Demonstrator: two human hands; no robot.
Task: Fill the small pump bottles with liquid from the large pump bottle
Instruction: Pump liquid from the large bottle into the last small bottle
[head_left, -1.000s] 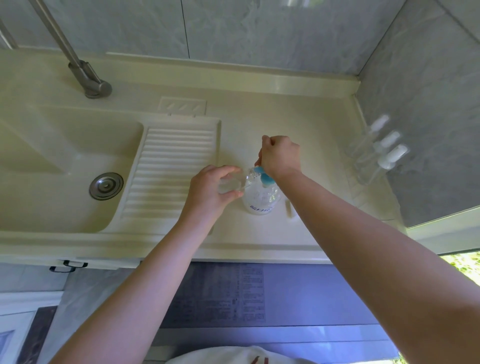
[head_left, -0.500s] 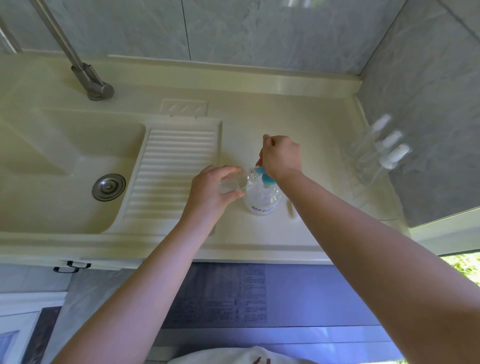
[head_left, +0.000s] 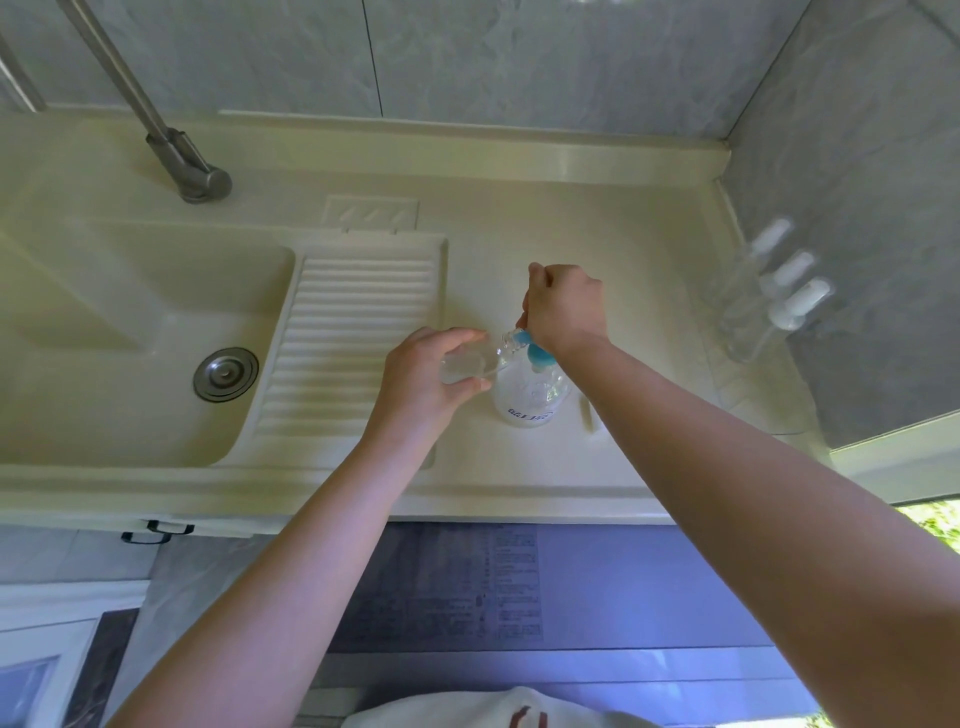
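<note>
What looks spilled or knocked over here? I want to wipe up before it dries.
Nothing stands out. The left hand holds a small clear bottle tilted to the blue pump spout of the large clear pump bottle, which stands upright; no puddle shows on the cream countertop.

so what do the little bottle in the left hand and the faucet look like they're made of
Small bottle: looks like clear plastic, glossy; the fingers of the left hand and the counter show through it, though glass can't be ruled out.
Faucet: seemingly metal with a brushed, dull grey finish, giving soft highlights rather than mirror reflections.
</note>
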